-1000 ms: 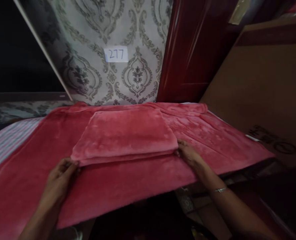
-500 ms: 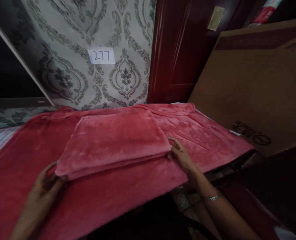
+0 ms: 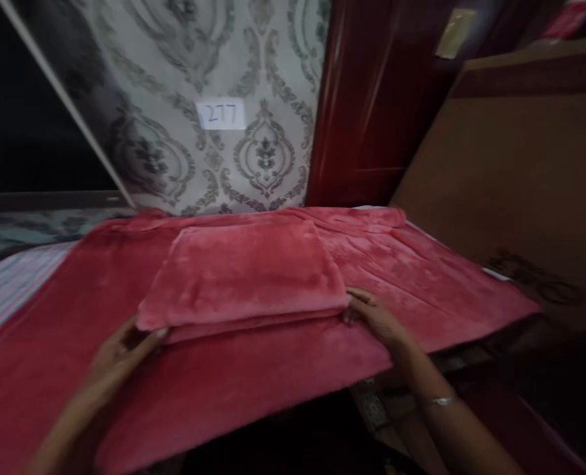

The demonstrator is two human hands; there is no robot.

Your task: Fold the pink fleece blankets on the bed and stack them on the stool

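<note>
A folded pink plush blanket lies flat on a larger spread of the same pink plush cloth. At its near left corner is my left hand, thumb on top and the other fingers tucked at the side and below. My right hand grips the near right corner, its fingers curled round the edge and partly hidden. Layers show along the near edge of the fold, between both hands. A thin silvery bracelet circles my right wrist.
Behind stand a patterned wall with a "277" label and a dark red wooden panel. A big cardboard box stands at the right. At left are a dark screen and striped cloth.
My view has swung a little left and tilted, so the scene sits further right and is blurrier. Both hands keep their hold on the folded blanket's near corners.
</note>
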